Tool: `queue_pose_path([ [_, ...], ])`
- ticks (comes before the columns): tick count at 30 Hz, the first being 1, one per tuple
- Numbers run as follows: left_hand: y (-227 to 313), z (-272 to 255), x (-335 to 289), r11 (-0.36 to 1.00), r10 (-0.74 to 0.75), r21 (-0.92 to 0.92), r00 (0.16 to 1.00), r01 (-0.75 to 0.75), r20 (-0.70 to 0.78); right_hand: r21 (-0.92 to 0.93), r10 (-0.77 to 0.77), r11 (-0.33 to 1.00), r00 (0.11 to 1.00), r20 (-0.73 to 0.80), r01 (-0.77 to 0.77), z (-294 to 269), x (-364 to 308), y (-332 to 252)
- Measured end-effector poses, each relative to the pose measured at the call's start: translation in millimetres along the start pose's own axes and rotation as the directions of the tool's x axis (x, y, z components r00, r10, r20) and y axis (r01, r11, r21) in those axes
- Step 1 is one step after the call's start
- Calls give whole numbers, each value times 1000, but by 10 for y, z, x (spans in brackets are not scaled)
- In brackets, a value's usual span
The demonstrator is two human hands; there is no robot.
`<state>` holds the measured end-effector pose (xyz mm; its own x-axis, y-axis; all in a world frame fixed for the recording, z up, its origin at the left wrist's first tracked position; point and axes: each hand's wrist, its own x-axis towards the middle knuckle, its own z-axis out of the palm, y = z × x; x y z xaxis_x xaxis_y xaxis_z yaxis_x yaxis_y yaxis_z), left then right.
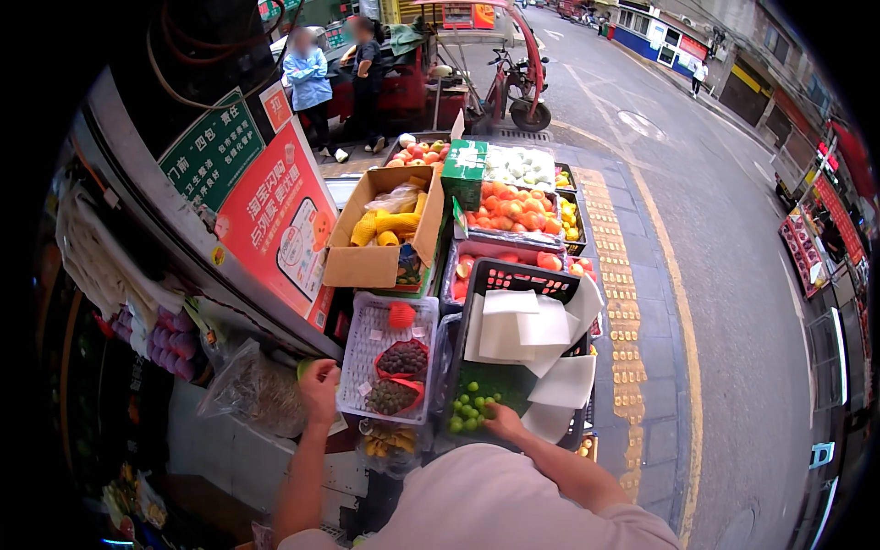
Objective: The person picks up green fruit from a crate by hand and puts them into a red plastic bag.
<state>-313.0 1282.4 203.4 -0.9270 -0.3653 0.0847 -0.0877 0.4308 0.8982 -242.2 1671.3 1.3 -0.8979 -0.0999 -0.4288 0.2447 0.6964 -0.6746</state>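
Note:
My right hand (504,423) reaches into the black crate (453,371), its fingers drawn together at the edge of several green limes (469,412). Its fingertips are partly hidden, and what they grip, if anything, does not show. White foam sheets (532,325) lie in the same crate, above the limes. To the left, my left hand (319,392) is closed on a round green fruit (303,368), mostly covered by the fingers. Beside that hand stands a pale plastic basket (353,344) with dark grapes (401,358) in red netting. A clear plastic bag (252,390) is on its other side.
Beyond the basket sits a cardboard box (353,266) of fruit in yellow foam nets. Crates of orange-red fruit (513,211) and a green box (465,174) stand farther off. A red sign panel (284,215) rises at left. Two people and a red three-wheeler (527,82) are at the back.

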Motion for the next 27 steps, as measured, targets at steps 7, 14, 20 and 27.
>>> queue_pose_path([
  [7, 331, -940, 391, 988, 98, 139, 969, -67, -228, -107, -15, 994, 998, 54, 21, -13, 11, -45],
  [14, 397, -1658, 740, 935, 228, 347, 882, -79, -413, -168, 23, 986, 999, 50, -15, -59, -11, -190],
  [20, 50, -2487, 1220, 853, 400, 522, 658, -13, -638, -22, 18, 1000, 999, 46, -17, -6, 86, 139],
  [27, 172, -3121, 1448, 628, 452, 713, 600, 312, -660, -23, -79, 997, 996, 52, 80, -4, 148, 282],
])
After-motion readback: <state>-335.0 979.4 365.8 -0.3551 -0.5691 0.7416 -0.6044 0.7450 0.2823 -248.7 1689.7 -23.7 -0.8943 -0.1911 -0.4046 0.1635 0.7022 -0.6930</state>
